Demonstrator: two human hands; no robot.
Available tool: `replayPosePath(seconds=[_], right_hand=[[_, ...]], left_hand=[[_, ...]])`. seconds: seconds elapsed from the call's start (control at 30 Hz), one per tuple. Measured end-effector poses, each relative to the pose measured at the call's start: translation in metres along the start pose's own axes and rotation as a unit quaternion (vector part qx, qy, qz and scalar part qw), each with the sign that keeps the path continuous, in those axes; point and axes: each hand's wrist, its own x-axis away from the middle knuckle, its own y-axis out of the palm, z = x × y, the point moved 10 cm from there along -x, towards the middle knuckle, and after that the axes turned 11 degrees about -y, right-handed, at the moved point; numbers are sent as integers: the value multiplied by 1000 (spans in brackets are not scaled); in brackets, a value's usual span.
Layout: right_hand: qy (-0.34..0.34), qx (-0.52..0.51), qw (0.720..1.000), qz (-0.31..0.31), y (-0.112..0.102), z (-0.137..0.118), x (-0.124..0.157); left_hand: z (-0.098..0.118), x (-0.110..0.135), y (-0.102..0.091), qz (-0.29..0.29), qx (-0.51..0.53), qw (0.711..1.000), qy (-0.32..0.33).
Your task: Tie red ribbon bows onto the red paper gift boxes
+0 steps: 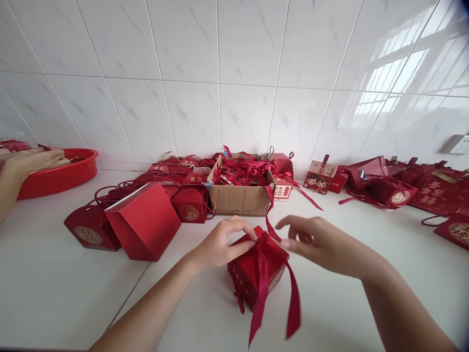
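Note:
A small red gift box (244, 288) stands on the white counter in front of me, with a dark red ribbon (261, 288) at its top. The ribbon's two tails hang down the near side, and a strip of it rises behind the box near the carton. Thumb and index finger of my left hand (229, 242) pinch the ribbon at the gathered spot on top. My right hand (311, 242) is at the box's right edge, its index finger and thumb apart, the thumb tip close by the ribbon; whether it touches cannot be made out.
A cardboard carton (240, 199) full of red ribbons stands behind the box. Several red gift boxes (144, 227) crowd the left, and more red boxes (388, 188) line the right by the tiled wall. At far left another person's hand (34, 161) reaches into a red basin (73, 178).

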Motion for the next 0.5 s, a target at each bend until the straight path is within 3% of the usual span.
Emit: replayPosePath(seconds=[0.07, 0.2, 0.33, 0.5], right_hand=[[-6, -59, 997, 40, 3, 3, -8], [-85, -165, 980, 78, 27, 1, -20], [-164, -125, 972, 115, 29, -8, -14], [-219, -57, 971, 76, 35, -17, -7]], left_hand=[[3, 1, 1, 1, -9, 1000, 12], [4, 1, 0, 16, -22, 1000, 5], [6, 1, -1, 17, -28, 999, 5], [3, 0, -5, 17, -51, 999, -7]])
